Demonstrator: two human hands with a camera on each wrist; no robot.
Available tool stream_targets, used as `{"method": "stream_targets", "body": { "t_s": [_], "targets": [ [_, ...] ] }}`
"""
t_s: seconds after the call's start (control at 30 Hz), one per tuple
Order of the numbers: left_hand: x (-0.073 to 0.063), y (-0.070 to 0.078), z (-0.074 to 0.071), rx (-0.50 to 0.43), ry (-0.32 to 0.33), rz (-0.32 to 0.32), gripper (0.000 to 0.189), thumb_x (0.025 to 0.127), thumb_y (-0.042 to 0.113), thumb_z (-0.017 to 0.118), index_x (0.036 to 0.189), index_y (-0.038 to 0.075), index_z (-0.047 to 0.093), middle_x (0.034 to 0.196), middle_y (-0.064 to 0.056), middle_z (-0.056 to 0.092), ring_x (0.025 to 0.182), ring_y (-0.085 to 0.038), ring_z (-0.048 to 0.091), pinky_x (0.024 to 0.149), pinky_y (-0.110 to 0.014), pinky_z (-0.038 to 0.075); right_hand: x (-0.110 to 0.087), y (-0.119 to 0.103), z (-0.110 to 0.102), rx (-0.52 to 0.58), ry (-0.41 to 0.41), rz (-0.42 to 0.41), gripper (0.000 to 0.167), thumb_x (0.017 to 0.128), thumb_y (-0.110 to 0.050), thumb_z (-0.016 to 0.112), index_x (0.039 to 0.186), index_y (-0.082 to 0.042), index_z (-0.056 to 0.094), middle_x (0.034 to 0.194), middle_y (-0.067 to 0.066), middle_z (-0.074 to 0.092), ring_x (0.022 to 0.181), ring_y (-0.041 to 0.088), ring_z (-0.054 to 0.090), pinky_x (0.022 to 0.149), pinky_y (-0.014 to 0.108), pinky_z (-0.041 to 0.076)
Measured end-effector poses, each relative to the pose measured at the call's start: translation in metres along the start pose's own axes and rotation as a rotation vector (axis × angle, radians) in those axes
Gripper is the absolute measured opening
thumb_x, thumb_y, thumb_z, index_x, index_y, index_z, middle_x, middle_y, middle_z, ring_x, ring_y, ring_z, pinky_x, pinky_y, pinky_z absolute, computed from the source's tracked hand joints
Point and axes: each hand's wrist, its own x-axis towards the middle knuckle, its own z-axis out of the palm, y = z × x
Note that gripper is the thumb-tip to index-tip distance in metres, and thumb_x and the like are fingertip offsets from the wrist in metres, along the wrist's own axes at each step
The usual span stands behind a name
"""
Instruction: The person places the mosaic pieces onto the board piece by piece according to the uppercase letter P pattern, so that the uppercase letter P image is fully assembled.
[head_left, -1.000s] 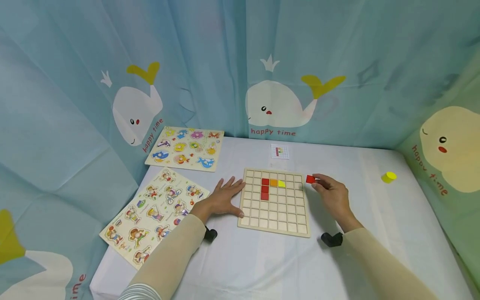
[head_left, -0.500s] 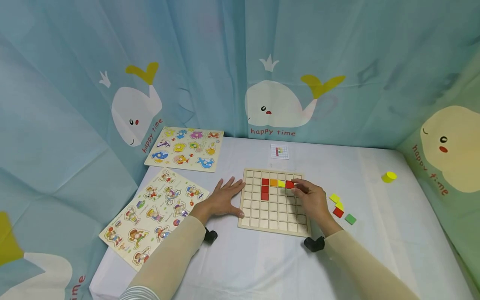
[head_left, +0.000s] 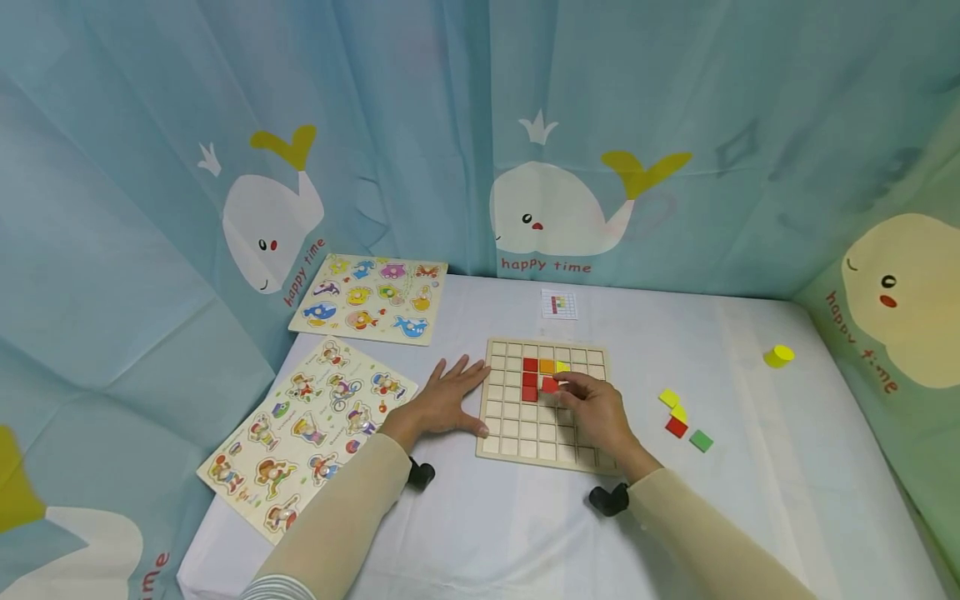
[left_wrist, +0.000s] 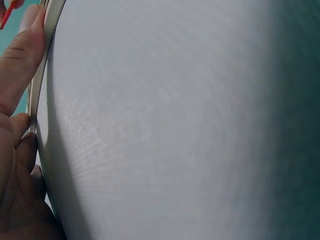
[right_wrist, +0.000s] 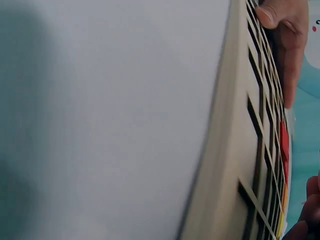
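The right hand [head_left: 600, 415] has a red tile [head_left: 550, 384] pinched between thumb and fingertips, over the wooden grid board [head_left: 519, 430], just right of a red column [head_left: 530, 379]; touching down or not, can't tell! It's square, no long axis to call, and the left wrist view catches it slanted, nearly edge-on. The left hand [head_left: 442, 400] is spread, grasping nothing, at the board's left edge. Out right, loose tiles [head_left: 677, 427] lie on the white-covered bench [head_left: 750, 500]; two picture puzzles sit left, and whale-print curtains [head_left: 420, 125] hang behind and alongside.
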Motion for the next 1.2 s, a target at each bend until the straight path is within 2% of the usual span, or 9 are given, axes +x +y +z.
{"method": "stream_targets", "body": {
  "t_s": [0.2,0.47,0.73,1.0,1.2],
  "targets": [
    [0.000,-0.001,0.001,0.009,0.005,0.005,0.116,0.079,0.058,0.087,0.170,0.022,0.024,0.178,0.005,0.017,0.166,-0.020,0.001,0.134,-0.045,-0.011,-0.002,-0.001,0.010,-0.001,-0.017,0.012,0.029,0.096,-0.010,0.076,0.126,-0.009,0.077,0.107,0.012,0.079,0.097,0.023,0.071,0.073,0.017,0.056],
    [0.000,0.000,0.000,0.003,0.003,0.011,0.116,0.079,0.058,0.087,0.170,0.022,0.024,0.178,0.004,0.017,0.166,-0.021,0.000,0.134,-0.046,-0.011,-0.001,0.000,0.018,-0.058,0.010,-0.016,0.028,0.095,-0.009,0.078,0.123,-0.008,0.077,0.103,0.011,0.080,0.095,0.023,0.074,0.081,0.029,0.061],
    [0.001,-0.001,0.000,0.009,-0.001,0.013,0.117,0.079,0.058,0.087,0.170,0.022,0.024,0.178,0.004,0.017,0.166,-0.021,0.000,0.134,-0.046,-0.010,-0.006,-0.005,0.019,-0.090,-0.091,-0.004,0.026,0.095,-0.011,0.077,0.121,-0.012,0.078,0.098,0.005,0.076,0.085,0.019,0.065,0.075,0.030,0.055],
    [0.001,-0.001,0.000,0.007,0.002,0.014,0.117,0.078,0.058,0.087,0.170,0.022,0.025,0.177,0.004,0.017,0.166,-0.021,0.001,0.134,-0.046,-0.010,-0.008,-0.003,0.022,-0.131,-0.134,-0.032,0.027,0.093,-0.010,0.079,0.120,-0.009,0.079,0.100,0.003,0.075,0.092,0.018,0.064,0.083,0.034,0.056],
    [0.001,-0.001,0.001,0.013,0.003,0.014,0.117,0.079,0.058,0.087,0.170,0.021,0.024,0.178,0.003,0.018,0.166,-0.021,0.001,0.134,-0.047,-0.010,-0.010,-0.004,0.023,-0.168,-0.156,-0.054,0.026,0.092,-0.010,0.080,0.118,-0.007,0.081,0.104,0.005,0.075,0.094,0.018,0.062,0.080,0.031,0.053]
  ]
}}
